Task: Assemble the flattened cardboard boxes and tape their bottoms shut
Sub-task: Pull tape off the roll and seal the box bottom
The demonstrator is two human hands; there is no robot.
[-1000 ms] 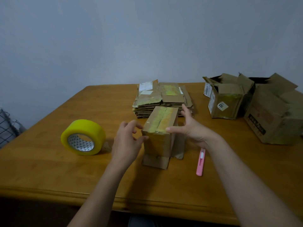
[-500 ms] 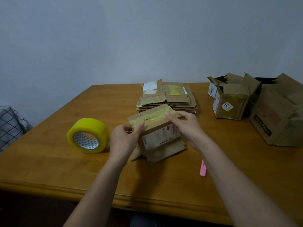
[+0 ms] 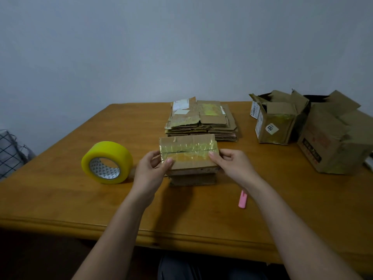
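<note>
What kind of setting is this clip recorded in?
Probably a room in a home used as an improvised packing station, not a warehouse: a wooden table against a bare wall, a stack of flattened used boxes, and a roll of yellow tape.

The small cardboard box I'm working on sits at the centre of the frame, its flap side turned up, the two flaps closed along a seam under glossy yellowish tape. Behind it, toward upper centre, the stack of flattened boxes lies flat, worn, with white labels and old tape. At centre left the yellow tape roll stands on its edge. At the right edge stand two assembled boxes, flaps open.
</note>
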